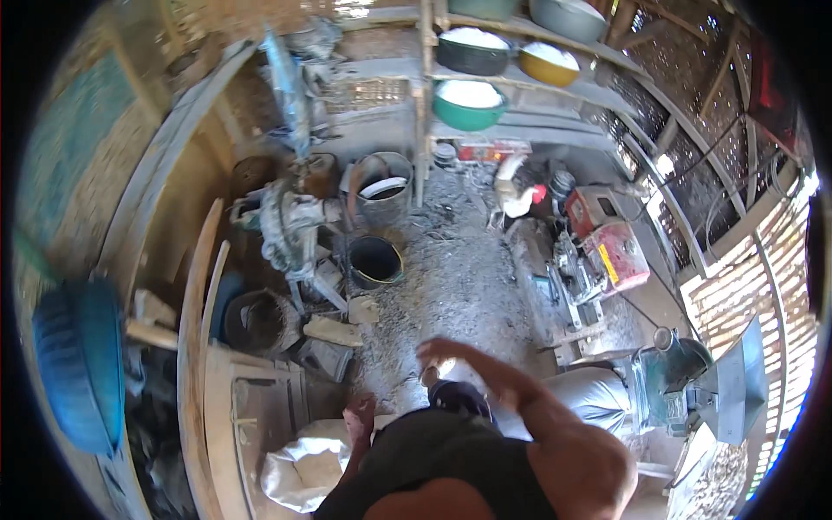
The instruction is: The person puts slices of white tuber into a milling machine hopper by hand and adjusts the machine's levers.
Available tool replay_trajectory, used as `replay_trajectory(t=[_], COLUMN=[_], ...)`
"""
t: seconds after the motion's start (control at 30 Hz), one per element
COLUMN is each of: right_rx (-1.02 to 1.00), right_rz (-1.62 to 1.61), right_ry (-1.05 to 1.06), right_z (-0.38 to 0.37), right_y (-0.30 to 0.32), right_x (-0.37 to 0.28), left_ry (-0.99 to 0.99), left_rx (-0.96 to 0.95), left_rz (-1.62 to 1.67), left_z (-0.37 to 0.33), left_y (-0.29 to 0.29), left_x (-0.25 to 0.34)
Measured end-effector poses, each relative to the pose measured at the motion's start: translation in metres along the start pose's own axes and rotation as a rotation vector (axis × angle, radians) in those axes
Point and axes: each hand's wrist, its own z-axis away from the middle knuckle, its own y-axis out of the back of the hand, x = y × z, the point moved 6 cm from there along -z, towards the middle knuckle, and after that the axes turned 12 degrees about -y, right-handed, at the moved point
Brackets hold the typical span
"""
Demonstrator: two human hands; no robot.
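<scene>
My right hand (440, 349) is held out in front of my body, above the dusty floor, slightly smeared, so its fingers are hard to read. No object can be made out in it. My left hand (359, 411) hangs low at my left side with loose fingers and nothing visible in it. Just below it stands an open white woven sack (299, 481) with pale contents. A black bucket (375, 261) rests on the floor ahead, beside a grey metal milling machine (289, 227).
A white bird with a red comb (517, 196) stands near a red engine (617, 256) at right. Shelves carry a green basin (469, 114) and other basins with white contents. A green machine with a metal hopper (728, 381) stands right; a blue tub (82, 368) left.
</scene>
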Motion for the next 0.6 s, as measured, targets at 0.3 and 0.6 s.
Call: replay_trajectory(t=[0.3,0.6], right_rx=[1.519,1.5], right_rz=[0.828,-0.251], right_ry=[-0.589,-0.347], right_z=[0.24,0.195], right_y=[0.539,0.335], right_x=[0.061,0.132], left_ry=[-0.125,-0.208], left_rx=[-0.181,-0.471], left_rz=[0.088,0.006], left_z=[-0.191,-0.391], left_y=[-0.112,-0.225], left_x=[0.02,0.107])
